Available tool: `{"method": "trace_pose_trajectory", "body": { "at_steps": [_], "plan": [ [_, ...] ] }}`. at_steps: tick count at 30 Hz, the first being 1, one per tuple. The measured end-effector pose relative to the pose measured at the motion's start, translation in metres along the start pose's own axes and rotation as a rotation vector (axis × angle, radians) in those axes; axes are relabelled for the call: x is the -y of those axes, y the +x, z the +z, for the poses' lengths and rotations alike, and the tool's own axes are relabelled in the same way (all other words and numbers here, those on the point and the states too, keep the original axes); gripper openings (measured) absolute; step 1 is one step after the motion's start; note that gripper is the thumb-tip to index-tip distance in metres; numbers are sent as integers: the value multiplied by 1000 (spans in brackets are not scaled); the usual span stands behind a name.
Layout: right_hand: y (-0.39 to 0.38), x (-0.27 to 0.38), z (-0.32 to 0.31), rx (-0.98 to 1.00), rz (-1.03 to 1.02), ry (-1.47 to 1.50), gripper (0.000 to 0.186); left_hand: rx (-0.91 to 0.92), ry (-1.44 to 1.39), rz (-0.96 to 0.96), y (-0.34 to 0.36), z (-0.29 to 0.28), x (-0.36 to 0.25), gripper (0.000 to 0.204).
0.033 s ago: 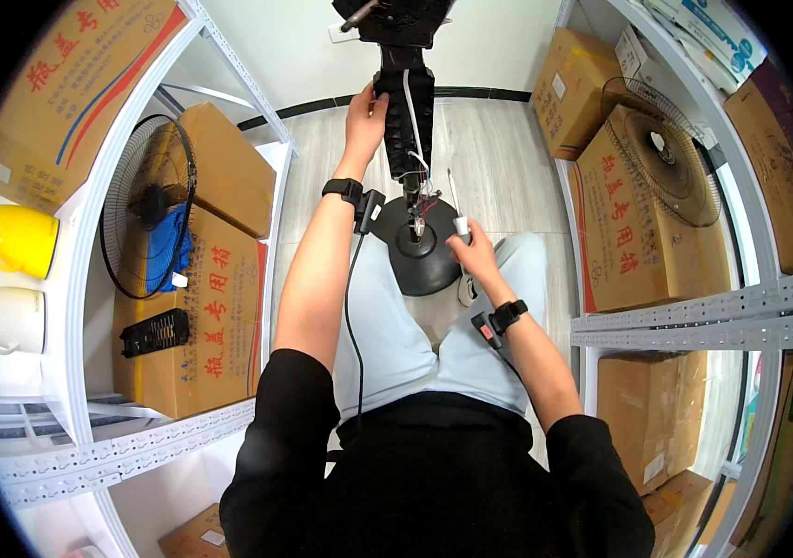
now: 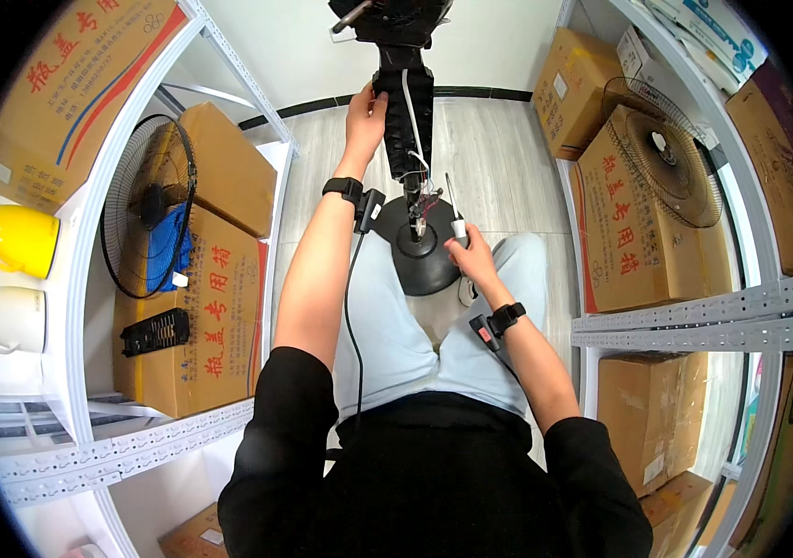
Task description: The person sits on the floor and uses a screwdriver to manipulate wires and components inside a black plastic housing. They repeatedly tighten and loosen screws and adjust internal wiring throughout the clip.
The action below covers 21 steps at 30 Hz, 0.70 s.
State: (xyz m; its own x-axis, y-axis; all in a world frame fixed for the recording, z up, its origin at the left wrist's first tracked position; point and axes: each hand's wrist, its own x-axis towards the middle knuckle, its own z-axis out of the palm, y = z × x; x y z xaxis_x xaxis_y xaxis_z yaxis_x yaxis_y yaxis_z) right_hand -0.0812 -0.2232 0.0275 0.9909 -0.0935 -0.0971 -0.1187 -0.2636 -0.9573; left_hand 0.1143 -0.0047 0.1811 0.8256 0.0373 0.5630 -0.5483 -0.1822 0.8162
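Black fan stand [image 2: 412, 121] rose at upper centre, its round base [image 2: 422, 256] between the knees. Left hand [image 2: 365, 116] wrapped the column; right hand [image 2: 471, 256] pinched a screwdriver [image 2: 453, 206] near loose wires [image 2: 427, 198]. Wiring looked exposed, reassembly apparently unfinished.

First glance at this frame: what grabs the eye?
Dead centre, a black fan stand rises from a round base between the seated person's knees; the left hand grips the column, and the right hand holds a screwdriver by the exposed wires. On the left shelf sit a fan grille and a yellow kettle.
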Motion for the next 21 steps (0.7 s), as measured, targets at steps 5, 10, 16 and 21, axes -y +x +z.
{"method": "trace_pose_trajectory", "body": {
  "at_steps": [5, 10, 16, 21],
  "plan": [
    [-6, -19, 14, 113, 28, 148, 50, -10, -45, -135, -16, 5, 22, 41],
    [-16, 13, 22, 150, 8, 223, 58, 0, -24, -295, -53, -10, 59, 52],
    [3, 21, 13, 126, 27, 224, 57, 103, -50, -379, -56, -4, 47, 54],
    [16, 22, 12, 107, 32, 180, 52, 77, -47, -404, -69, 10, 27, 52]
  ]
}}
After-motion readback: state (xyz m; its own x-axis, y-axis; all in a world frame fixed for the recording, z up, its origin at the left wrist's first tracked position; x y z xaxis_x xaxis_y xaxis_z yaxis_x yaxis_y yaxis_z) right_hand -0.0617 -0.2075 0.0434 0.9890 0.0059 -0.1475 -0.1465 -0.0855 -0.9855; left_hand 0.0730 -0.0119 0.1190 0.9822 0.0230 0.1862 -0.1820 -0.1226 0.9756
